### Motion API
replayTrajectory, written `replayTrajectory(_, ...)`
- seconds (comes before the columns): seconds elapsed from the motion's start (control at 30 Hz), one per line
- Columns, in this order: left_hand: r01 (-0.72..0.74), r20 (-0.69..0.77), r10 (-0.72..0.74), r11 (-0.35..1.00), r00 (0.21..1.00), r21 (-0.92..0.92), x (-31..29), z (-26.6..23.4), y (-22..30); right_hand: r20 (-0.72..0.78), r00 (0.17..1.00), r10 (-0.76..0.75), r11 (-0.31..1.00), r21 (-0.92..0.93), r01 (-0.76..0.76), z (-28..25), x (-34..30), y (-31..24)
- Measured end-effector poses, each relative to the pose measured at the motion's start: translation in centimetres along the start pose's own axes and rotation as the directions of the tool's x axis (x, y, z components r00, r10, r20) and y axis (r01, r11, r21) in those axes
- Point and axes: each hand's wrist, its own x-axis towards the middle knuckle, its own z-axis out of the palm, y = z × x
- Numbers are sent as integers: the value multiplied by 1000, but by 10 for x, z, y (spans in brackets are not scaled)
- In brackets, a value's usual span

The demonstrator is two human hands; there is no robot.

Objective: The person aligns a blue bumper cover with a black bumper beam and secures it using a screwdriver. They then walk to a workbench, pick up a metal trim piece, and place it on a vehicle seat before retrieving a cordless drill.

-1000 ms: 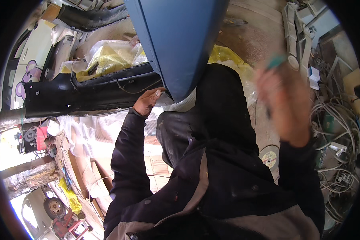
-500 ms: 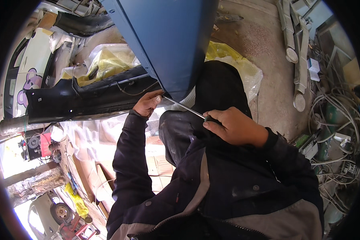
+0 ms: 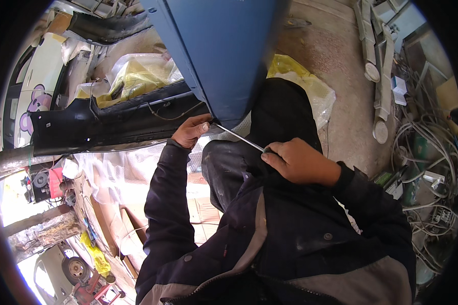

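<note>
A long blue panel [image 3: 221, 56] comes down from the top of the view, its narrow lower end in front of my knees. At the lower left corner of that end my left hand [image 3: 191, 131] is closed, thumb toward me; the tips of its fingers are partly hidden behind the edge. My right hand [image 3: 301, 161] wraps round the handle of a screwdriver [image 3: 239, 138], most of the handle hidden in the fist. Its thin metal shaft slants up and left, the tip at the panel's corner beside my left thumb.
Behind my left hand lies a long black trim piece [image 3: 122, 121], with yellow and clear plastic wrap [image 3: 142, 73] beyond it. A white car [image 3: 40, 84] stands at far left. Metal rails [image 3: 381, 96] and tangled hoses [image 3: 432, 147] lie on the right.
The blue panel's lower end has shifted slightly to the right in view. My left hand and the screwdriver tip have shifted with it; both hands keep their grip.
</note>
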Motion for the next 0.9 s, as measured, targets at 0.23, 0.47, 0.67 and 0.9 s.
replayTrajectory(0.23,-37,-53,37,999,998,0,6,-1,-12,62,965,253,817,521,-247,43,-8,-5)
replayTrajectory(0.47,-63,26,62,998,998,10,9,7,-7,272,880,389,427,793,-434,53,-17,-27)
replayTrajectory(0.67,-156,-83,149,985,985,-79,13,4,-24,381,828,412,186,854,-485,43,-17,-44)
replayTrajectory(0.9,-187,-97,182,981,978,-42,13,1,-36,482,813,326,-39,866,-498,39,-18,-42)
